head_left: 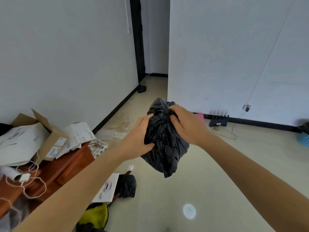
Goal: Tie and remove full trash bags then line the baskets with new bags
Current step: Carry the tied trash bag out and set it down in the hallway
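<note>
While one trash bag (167, 148) is gripped by the left hand (138, 136) and right hand (187, 126), a second bag (125, 185) and third bag (141, 89) are seen on the floor (217, 173).

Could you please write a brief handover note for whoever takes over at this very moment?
Left hand grips the side of the black trash bag, which is held up in the air. Right hand pinches its bunched neck.
A second black bag lies on the floor below. A third black bag sits by the far doorway. The blue basket is at the right edge; I cannot tell whether it is lined.
Done: the held bag is out of its basket and its neck is gathered.
Left: finish the knot, set the bag down, line the baskets.
</note>
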